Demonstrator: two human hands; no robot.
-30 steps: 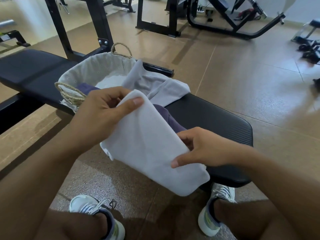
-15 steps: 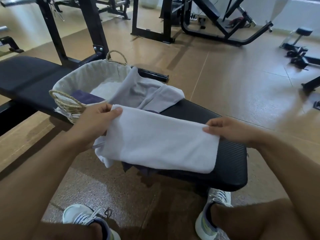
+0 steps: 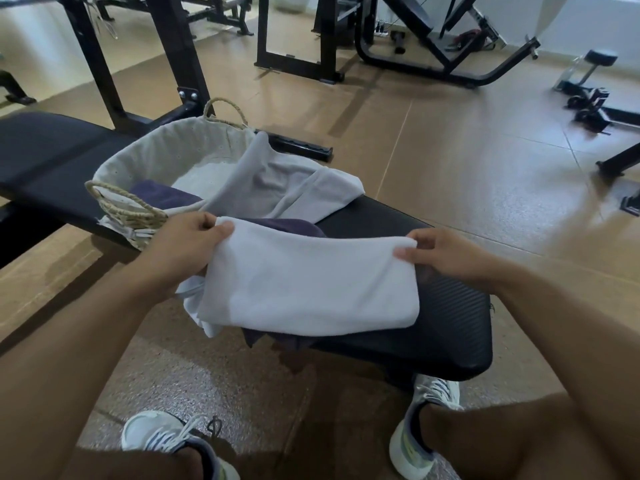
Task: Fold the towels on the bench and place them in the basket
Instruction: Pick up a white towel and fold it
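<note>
Left hand [image 3: 188, 242] and right hand [image 3: 440, 252] each pinch a top corner of the half-folded white towel [image 3: 304, 289] stretched between them over the bench [image 3: 446, 327]; risk: its loose left-hand layers slip apart before reaching the basket [image 3: 114, 174] beyond the left hand.

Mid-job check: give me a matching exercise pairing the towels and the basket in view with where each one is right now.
Things:
1. white folded towel
2. grey crumpled towel
3. dark purple folded towel
4. woven lined basket

Places:
A. inside the basket
B. draped over the basket rim onto the bench
C. standing on the black padded bench
D. held by the left hand and right hand

Pairs: 1-D, 2-B, 3-A, 4-C
</note>
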